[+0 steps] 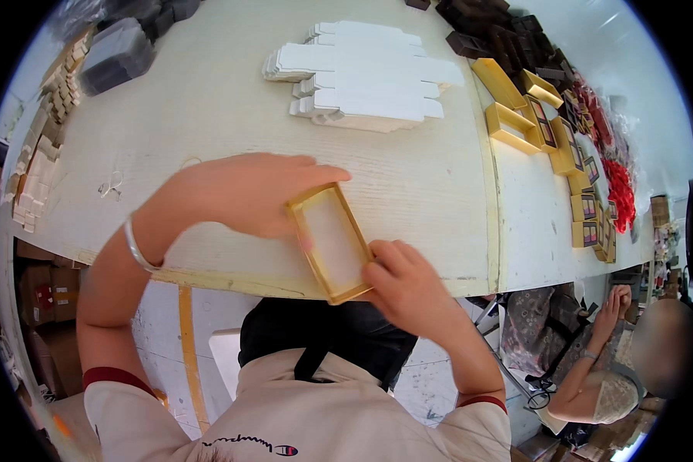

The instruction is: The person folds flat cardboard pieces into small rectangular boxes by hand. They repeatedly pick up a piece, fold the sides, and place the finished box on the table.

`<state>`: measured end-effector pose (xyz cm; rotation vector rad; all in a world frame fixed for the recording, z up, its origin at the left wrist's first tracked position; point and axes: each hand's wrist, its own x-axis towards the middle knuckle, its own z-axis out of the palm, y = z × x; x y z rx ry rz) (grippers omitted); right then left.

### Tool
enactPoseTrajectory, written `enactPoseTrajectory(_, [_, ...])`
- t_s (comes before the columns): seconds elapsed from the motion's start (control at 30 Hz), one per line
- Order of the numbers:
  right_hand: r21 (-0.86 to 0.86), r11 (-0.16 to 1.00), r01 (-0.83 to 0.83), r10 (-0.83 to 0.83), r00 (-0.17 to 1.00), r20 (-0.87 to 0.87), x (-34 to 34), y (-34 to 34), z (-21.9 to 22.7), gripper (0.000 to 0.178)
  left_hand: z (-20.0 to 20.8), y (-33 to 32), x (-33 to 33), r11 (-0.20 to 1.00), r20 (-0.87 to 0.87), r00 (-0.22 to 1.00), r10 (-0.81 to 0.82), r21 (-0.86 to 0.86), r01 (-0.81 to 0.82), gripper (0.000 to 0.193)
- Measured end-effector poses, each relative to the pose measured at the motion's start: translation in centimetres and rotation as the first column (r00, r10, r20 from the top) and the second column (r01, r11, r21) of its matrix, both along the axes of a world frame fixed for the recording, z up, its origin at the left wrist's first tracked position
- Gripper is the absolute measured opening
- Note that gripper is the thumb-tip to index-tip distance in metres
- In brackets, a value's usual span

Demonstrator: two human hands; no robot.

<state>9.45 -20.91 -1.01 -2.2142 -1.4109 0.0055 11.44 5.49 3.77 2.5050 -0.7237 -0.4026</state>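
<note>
A shallow rectangular gold box (350, 219) with a pale inside is tilted between my hands over the table's near edge. My left hand (258, 192) reaches across from the left and holds its upper left side, with the fingers stretched past its far end. Part of the left thumb is blurred at the box's side wall. My right hand (408, 286) has its fingers curled and pinches the lower right side. Beyond the box lies a stack of flat white die-cut cardboard blanks (369, 73).
On the right stand several gold boxes (513, 127), some filled, near dark boxes (508, 38) and red shredded filler (618, 192). Clear plastic trays (117, 58) and small pale cardboard pieces (38, 177) line the left. Another person (593, 385) sits at the lower right.
</note>
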Motion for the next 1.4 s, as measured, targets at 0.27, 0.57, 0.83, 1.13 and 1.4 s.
enactPoseTrajectory(0.27, [0.050,0.998,-0.045,0.051,0.992,-0.112,1.3,-1.1,0.6,0.040,-0.8,-0.4,-1.4,0.995,-0.156,0.985,0.074,-0.051,-0.083,0.065])
enactPoseTrajectory(0.57, [0.024,1.000,0.020,-0.018,0.998,-0.060,2.9,-5.1,3.6,0.034,1.9,-0.5,-1.9,0.964,-0.235,0.940,0.249,-0.031,-0.263,0.091])
enactPoseTrajectory(0.83, [0.099,0.821,0.562,-0.548,0.727,0.414,15.1,-11.8,9.9,0.066,-1.9,-0.7,2.1,0.983,0.590,0.794,0.149,-0.178,-0.053,0.047])
enactPoseTrajectory(1.13, [0.120,0.936,0.331,-0.349,0.918,0.189,12.0,-2.1,2.1,0.041,0.4,-1.9,9.1,0.968,0.254,0.950,0.182,0.124,-0.218,0.034])
enactPoseTrajectory(1.4, [0.339,0.862,0.377,-0.475,0.834,0.280,12.4,-0.3,2.5,0.046,3.0,-2.5,8.8,0.956,0.491,0.844,0.215,0.070,-0.284,0.020])
